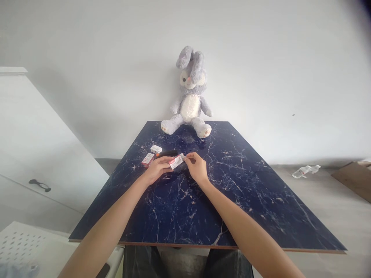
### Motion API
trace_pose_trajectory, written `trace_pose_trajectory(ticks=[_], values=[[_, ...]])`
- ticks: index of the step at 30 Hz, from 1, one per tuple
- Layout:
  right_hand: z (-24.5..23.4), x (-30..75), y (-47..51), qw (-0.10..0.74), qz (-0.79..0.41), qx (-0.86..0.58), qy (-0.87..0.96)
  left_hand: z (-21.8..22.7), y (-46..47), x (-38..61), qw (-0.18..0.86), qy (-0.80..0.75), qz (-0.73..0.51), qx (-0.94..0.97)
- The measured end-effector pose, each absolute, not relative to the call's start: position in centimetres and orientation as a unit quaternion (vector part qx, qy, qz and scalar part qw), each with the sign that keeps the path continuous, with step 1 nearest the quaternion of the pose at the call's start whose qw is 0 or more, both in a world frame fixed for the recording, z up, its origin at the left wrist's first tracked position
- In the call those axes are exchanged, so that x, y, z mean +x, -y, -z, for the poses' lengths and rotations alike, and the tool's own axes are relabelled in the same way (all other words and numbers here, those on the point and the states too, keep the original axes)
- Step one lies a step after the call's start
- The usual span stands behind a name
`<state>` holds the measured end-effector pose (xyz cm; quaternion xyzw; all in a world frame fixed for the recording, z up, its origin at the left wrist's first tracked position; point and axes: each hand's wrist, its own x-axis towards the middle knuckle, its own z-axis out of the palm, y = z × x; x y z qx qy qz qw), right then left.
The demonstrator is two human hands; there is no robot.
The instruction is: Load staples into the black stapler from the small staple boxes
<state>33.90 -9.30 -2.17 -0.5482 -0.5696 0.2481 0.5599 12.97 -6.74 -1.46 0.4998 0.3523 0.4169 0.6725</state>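
My left hand [158, 168] grips a small red-and-white cardboard box [176, 161] by its left end, tilted up to the right above the table. At the box's right end, my right hand [197, 166] has thumb and fingers pinched together on a pale bit that looks like the end flap; its detail is too small to tell. Just beyond my left hand lie another red-and-white box [148, 159], a small white box [156, 149] and a black, handle-like object [168, 153] with an orange end.
The dark blue marbled table [249, 200] stands against the wall. A grey plush rabbit [190, 108] sits at its far edge. To the left is a white cabinet [37, 146]. On the floor at right are a clear plastic bottle [304, 171] and a cardboard box [353, 179].
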Motion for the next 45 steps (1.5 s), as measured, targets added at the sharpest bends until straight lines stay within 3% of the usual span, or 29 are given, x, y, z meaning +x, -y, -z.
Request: trace_pose_trajectory(ticks=[7,18,23,30,39,45], values=[[2.4,33.9,9.0,0.563,-0.291,-0.549,0.546,1.5,6.7,12.7,0.674,-0.347,-0.414,0.504],[2.3,33.6,9.3,0.551,-0.200,-0.540,0.604,1.8,6.2,12.9,0.679,-0.350,-0.397,0.509],[2.5,33.6,9.2,0.561,-0.247,-0.549,0.569,1.4,6.6,12.9,0.681,-0.342,-0.398,0.510],[3.2,33.6,8.5,0.585,-0.419,-0.506,0.475,1.7,6.5,12.8,0.688,-0.326,-0.418,0.496],[2.8,33.4,9.0,0.568,-0.384,-0.527,0.502,1.8,6.6,12.9,0.677,-0.301,-0.411,0.530],[2.7,33.0,9.4,0.563,-0.410,-0.467,0.545,2.0,6.7,13.1,0.674,-0.291,-0.438,0.518]])
